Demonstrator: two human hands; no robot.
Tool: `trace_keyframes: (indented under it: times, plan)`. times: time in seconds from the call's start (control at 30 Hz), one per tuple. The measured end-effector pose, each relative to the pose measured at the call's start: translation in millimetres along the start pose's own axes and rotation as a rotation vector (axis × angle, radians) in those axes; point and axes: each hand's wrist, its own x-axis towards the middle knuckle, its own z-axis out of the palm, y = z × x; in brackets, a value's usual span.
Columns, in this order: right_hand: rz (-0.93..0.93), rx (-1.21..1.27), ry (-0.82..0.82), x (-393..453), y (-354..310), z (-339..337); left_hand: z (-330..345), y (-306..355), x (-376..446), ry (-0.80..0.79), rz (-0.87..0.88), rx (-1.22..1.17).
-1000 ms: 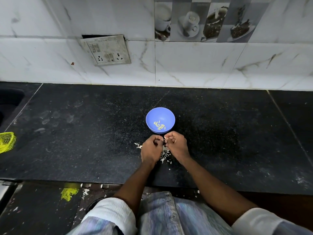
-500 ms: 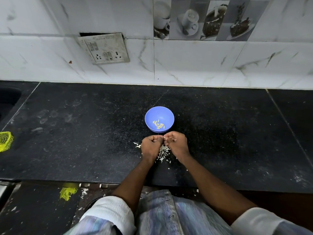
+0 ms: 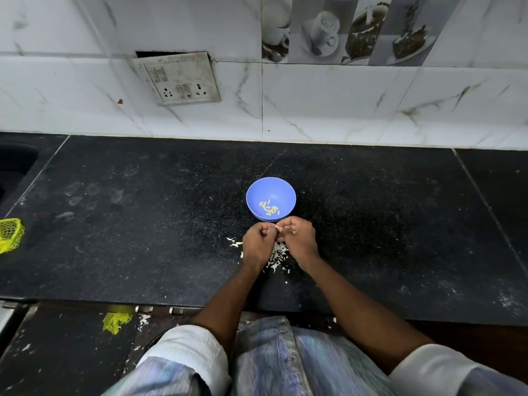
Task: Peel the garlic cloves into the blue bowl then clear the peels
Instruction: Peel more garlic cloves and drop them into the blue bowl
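hands: left hand [image 3: 258, 243] and right hand [image 3: 298, 238] pinch one garlic clove [image 3: 277, 227] together
risk: clove could slip onto the peels [image 3: 276, 254], missing the blue bowl [image 3: 271, 198]

This is a home kitchen. A black speckled granite table [image 3: 143, 224] runs along a wall of white marble-look tiles [image 3: 328, 104], with a band of decorative tiles [image 3: 343, 30] printed with coffee cups and cake beyond the grips. A grimy switch-and-socket plate [image 3: 177, 78] hangs loose on the wall, beyond and to the left of them. At the far left the edge of a dark sink [image 3: 14, 164] cuts into the table, and a piece of yellow mesh netting [image 3: 10, 234] lies near it. A blue bowl [image 3: 285, 190] holding peeled garlic cloves [image 3: 269, 208] stands just beyond the grips, with papery peels [image 3: 277, 254] scattered under them.
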Motion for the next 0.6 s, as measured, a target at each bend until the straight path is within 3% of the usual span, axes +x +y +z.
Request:
trace_keyframes:
  times: [0.6]
  plan:
    - [0.244,0.315,-0.011,0.7,2.5,7.7,-2.7,-4.5,-2.6,-0.059,0.019,0.077]
